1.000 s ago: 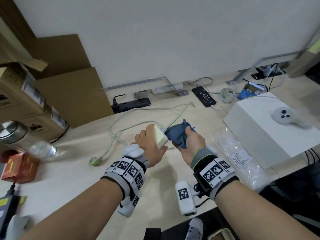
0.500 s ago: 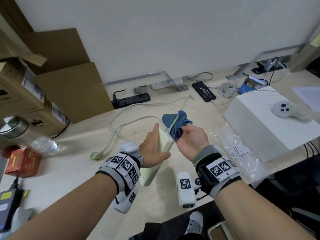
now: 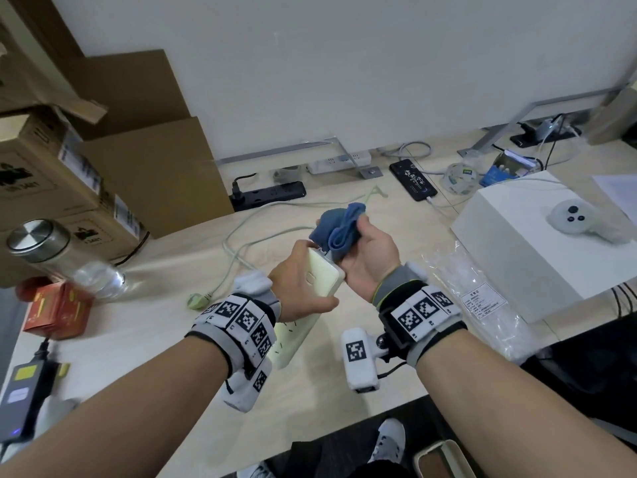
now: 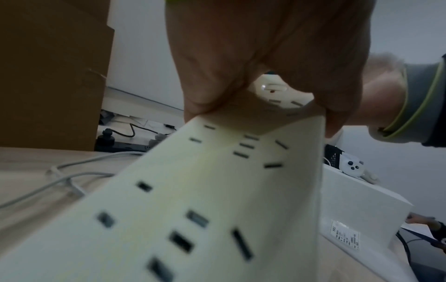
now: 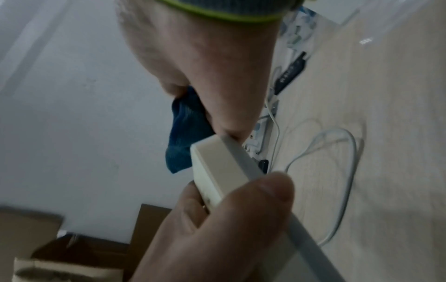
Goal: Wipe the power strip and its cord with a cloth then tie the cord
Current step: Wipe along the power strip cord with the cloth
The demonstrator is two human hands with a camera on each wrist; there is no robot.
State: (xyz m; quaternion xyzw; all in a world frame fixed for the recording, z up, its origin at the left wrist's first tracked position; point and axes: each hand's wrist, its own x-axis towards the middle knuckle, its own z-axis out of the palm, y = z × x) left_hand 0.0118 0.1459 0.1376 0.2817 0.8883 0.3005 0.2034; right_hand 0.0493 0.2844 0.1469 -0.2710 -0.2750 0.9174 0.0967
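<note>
My left hand (image 3: 303, 288) grips the cream power strip (image 3: 322, 277) near its cord end and holds it tilted above the table, socket face (image 4: 217, 190) turned down toward the left wrist. My right hand (image 3: 365, 257) grips a bunched blue cloth (image 3: 339, 231) and presses it against the strip's top end (image 5: 217, 167). The pale cord (image 3: 241, 236) loops over the table behind my hands and ends in a greenish plug (image 3: 197, 300). Where the cord joins the strip is hidden by the cloth.
Cardboard boxes (image 3: 103, 188) and a steel-lidded bottle (image 3: 51, 253) stand at the left. A white box (image 3: 537, 250) with a controller (image 3: 579, 222) sits at the right, a plastic bag (image 3: 482, 298) beside it. A black power strip (image 3: 269, 194), a white strip and a phone (image 3: 413, 179) lie by the wall.
The power strip has been lifted and turned up on its edge in my left hand. My right hand rolled palm-up with the cloth and moved to the strip's cord end.
</note>
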